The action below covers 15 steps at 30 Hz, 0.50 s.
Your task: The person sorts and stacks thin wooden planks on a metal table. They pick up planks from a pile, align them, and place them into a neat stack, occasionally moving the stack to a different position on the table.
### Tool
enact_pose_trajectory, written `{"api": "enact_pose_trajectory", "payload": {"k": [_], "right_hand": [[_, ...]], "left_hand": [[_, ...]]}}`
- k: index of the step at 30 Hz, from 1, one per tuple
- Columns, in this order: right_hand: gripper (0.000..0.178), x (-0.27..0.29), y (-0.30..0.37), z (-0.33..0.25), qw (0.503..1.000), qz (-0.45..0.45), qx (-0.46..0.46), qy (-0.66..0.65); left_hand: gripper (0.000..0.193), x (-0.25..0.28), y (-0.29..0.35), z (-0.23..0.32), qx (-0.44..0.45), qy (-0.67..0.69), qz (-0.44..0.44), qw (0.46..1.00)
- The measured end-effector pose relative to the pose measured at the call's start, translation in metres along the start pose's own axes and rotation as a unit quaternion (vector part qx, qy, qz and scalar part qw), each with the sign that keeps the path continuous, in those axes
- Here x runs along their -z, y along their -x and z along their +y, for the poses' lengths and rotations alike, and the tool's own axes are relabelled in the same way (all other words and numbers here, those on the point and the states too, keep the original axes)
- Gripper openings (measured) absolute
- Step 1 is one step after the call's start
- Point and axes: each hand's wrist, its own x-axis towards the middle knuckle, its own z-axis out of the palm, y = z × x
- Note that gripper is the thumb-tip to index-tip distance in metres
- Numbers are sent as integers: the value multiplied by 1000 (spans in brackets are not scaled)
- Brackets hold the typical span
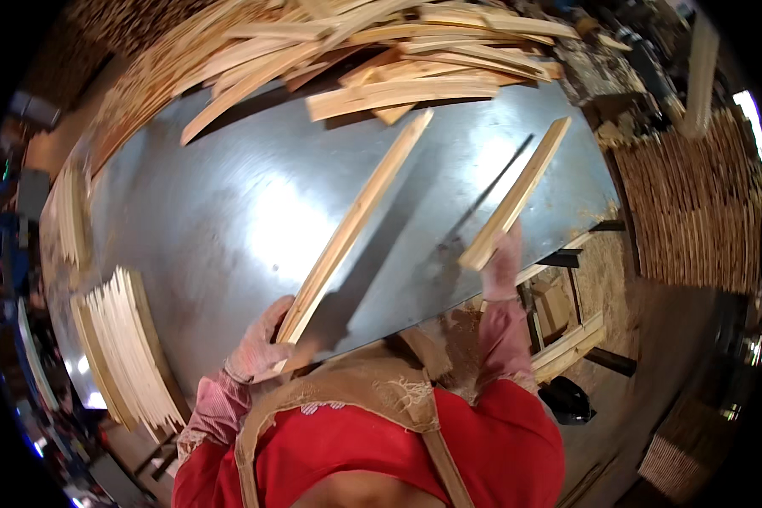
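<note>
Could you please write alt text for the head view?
A person's gloved hands each hold a wooden strip over a shiny metal table: left hand a long strip, right hand a shorter strip. A heap of strips lies beyond.

The left hand (pixel 262 343) grips the near end of a long wooden strip (pixel 360 216) that reaches away over the metal table (pixel 229 212). To its right, the right hand (pixel 504 262) holds a shorter strip (pixel 521 190). Beyond both grips lies a heap of strips (pixel 381 51); left of the left grip, a stack of strips (pixel 123 347) sits on the table's edge.
</note>
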Motion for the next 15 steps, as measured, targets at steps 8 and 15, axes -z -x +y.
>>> {"api": "enact_pose_trajectory", "payload": {"k": [8, 15], "right_hand": [[104, -289, 209, 157, 933, -326, -53, 143], [75, -411, 272, 233, 840, -448, -306, -3]], "left_hand": [[98, 33, 53, -64, -140, 71, 194, 968], [61, 161, 133, -174, -91, 468, 235, 847]]}}
